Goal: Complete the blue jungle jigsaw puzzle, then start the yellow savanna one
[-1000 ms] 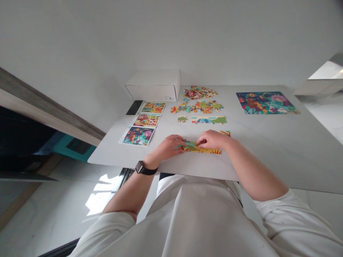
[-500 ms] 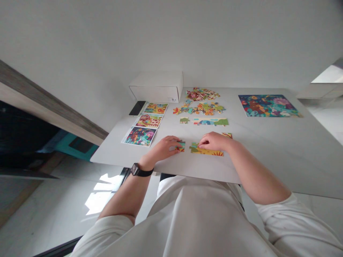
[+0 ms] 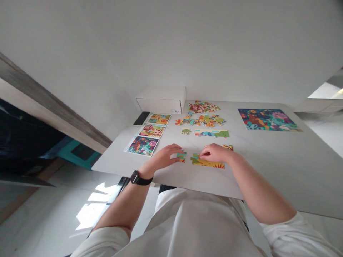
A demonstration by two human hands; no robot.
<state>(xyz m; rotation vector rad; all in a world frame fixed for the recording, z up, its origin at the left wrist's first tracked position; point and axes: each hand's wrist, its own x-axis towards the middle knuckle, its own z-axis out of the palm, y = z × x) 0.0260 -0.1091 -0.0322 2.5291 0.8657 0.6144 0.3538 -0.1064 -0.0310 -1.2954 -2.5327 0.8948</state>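
My left hand [image 3: 168, 156] is beside a small joined bit of jigsaw puzzle [image 3: 182, 157] in teal, yellow and red. Its thumb and fingers are apart around the left side of that bit. To the right lies a longer yellow and green puzzle strip [image 3: 210, 164]. Over its upper edge my right hand [image 3: 214, 152] is closed in a pinch, the fingertips at a green puzzle piece [image 3: 195, 156]. The hand hides part of the strip. Just behind its wrist lies another yellow and red piece [image 3: 228, 147].
Farther back are a blue and green puzzle strip [image 3: 211, 133], a lone green piece [image 3: 185, 131] and two heaps of loose pieces [image 3: 209, 120]. Picture cards [image 3: 143, 145], a phone [image 3: 141, 118] and a white box [image 3: 160, 105] stand left. A finished dark puzzle [image 3: 269, 119] lies right.
My left fingers have drawn back a little from the small puzzle bit, showing more of it. My right hand stays at the yellow strip. The view has tilted upward.
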